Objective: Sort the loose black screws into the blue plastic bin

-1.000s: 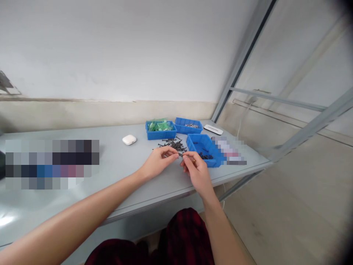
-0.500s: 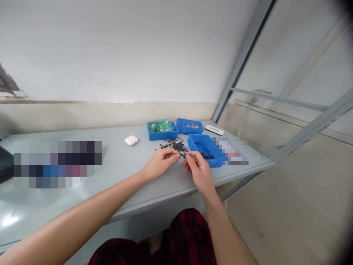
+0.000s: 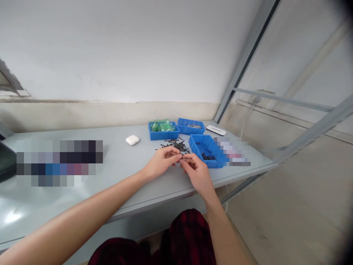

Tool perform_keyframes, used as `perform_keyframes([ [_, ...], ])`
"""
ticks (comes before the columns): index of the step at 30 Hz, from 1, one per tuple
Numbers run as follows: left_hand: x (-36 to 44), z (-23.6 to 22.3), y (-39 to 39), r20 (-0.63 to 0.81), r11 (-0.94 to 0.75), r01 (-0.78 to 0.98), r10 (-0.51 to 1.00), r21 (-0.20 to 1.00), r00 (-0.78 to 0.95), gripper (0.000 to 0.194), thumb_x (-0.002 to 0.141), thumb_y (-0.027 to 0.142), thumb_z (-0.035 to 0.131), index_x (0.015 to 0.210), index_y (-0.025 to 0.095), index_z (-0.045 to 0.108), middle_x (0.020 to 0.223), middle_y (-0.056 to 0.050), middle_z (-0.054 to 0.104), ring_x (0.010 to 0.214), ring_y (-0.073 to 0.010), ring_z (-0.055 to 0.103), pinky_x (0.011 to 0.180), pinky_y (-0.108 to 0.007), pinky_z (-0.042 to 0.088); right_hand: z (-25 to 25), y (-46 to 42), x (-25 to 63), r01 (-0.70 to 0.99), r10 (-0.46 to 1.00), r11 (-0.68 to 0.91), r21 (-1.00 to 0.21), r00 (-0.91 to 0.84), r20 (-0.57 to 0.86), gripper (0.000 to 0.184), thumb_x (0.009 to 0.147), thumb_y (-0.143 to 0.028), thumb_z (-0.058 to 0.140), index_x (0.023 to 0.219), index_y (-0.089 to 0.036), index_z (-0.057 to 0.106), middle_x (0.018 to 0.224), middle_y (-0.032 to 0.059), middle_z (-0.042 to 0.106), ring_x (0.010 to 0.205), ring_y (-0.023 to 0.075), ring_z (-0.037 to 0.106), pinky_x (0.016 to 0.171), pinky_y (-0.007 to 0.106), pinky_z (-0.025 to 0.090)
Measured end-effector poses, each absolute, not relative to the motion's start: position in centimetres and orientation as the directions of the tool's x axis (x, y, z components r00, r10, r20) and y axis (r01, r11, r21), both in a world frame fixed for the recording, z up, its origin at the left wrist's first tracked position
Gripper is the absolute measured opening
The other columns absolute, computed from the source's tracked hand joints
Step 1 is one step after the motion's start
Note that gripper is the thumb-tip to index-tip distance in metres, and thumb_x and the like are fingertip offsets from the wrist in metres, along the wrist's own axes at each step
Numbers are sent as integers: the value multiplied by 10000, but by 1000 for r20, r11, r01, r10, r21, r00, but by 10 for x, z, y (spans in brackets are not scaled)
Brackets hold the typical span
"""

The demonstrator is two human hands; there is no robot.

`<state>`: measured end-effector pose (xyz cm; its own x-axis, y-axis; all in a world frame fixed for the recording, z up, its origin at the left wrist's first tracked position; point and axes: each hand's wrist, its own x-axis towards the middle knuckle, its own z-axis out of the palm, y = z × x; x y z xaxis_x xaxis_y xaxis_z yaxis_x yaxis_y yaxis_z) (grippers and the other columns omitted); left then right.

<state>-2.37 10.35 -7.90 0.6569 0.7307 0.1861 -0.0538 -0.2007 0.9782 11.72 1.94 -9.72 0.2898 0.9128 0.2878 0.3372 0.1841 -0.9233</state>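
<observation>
My left hand point(image 3: 162, 162) and my right hand point(image 3: 197, 170) meet fingertip to fingertip above the table. Both are closed in a pinch on one dark screw, now mostly covered by the fingers. Just behind them a loose pile of black screws point(image 3: 178, 146) is spread on the tabletop. Right of the pile, a blue bin point(image 3: 195, 148) holds some dark screws point(image 3: 208, 157) at its near end. Whether a second small part sits between my fingertips, I cannot tell.
Farther back stand a blue bin point(image 3: 164, 136) of green plastic packets and another blue bin point(image 3: 185, 129) with small silvery pieces. A white case point(image 3: 132, 140) lies left on the grey table point(image 3: 118, 165), a flat white device point(image 3: 216, 130) at right. Metal posts frame the right side.
My right hand has moved left toward my left hand, so the fingertips now touch or nearly touch. The dark screw between them is less visible. The view has shifted slightly.
</observation>
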Motion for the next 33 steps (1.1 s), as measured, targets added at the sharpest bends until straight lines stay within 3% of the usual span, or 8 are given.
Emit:
perform_keyframes([
  [7, -23, -77, 103, 129, -122, -55, 757, 991, 641, 174, 834, 330, 583, 854, 157, 580, 841, -46, 650, 840, -164, 630, 690, -269, 511, -96, 18, 118, 343, 887, 173, -923, 354, 297, 279, 837, -446, 578, 999, -227, 640, 881, 51, 683, 804, 206, 633, 693, 322, 491],
  [14, -28, -72, 101, 215, -418, 141, 694, 897, 688, 232, 889, 314, 492, 902, 157, 663, 810, -25, 637, 668, -119, 528, 652, -255, 449, -97, 20, 120, 320, 898, 188, -928, 327, 295, 301, 860, -423, 539, 1083, -241, 629, 900, 47, 675, 784, 194, 628, 670, 314, 494],
  [18, -29, -75, 104, 257, -515, 158, 641, 842, 723, 303, 911, 367, 462, 887, 160, 682, 780, -24, 631, 677, -131, 517, 668, -264, 437, -99, 21, 120, 285, 893, 186, -940, 350, 282, 272, 844, -421, 566, 1026, -226, 622, 876, 45, 668, 756, 184, 623, 652, 304, 493],
  [23, -27, -75, 103, 236, -438, 141, 696, 888, 678, 286, 892, 369, 499, 1035, 181, 660, 857, -28, 662, 702, -138, 550, 687, -269, 462, -96, 19, 119, 260, 898, 187, -947, 347, 272, 226, 836, -435, 575, 904, -220, 587, 827, 40, 658, 743, 185, 620, 607, 287, 478],
  [26, -27, -74, 106, 272, -451, 139, 726, 882, 632, 296, 910, 386, 471, 1016, 175, 650, 851, -32, 660, 737, -148, 573, 719, -275, 474, -96, 18, 119, 291, 894, 194, -937, 341, 290, 225, 847, -442, 555, 891, -222, 577, 813, 41, 659, 741, 187, 619, 592, 282, 467],
  [29, -32, -77, 120, 381, -581, 174, 701, 795, 602, 311, 934, 384, 430, 1028, 181, 645, 922, -48, 664, 830, -166, 593, 794, -295, 473, -98, 16, 116, 305, 876, 215, -928, 359, 321, 222, 853, -443, 548, 889, -225, 570, 798, 34, 652, 704, 176, 608, 583, 279, 462],
  [33, -41, -85, 145, 473, -764, 343, 619, 546, 627, 276, 932, 331, 432, 993, 180, 655, 993, -80, 653, 940, -204, 584, 879, -344, 447, -96, -1, 110, 323, 814, 261, -910, 432, 387, 209, 864, -438, 543, 885, -231, 566, 772, 28, 640, 664, 166, 591, 595, 287, 467],
])
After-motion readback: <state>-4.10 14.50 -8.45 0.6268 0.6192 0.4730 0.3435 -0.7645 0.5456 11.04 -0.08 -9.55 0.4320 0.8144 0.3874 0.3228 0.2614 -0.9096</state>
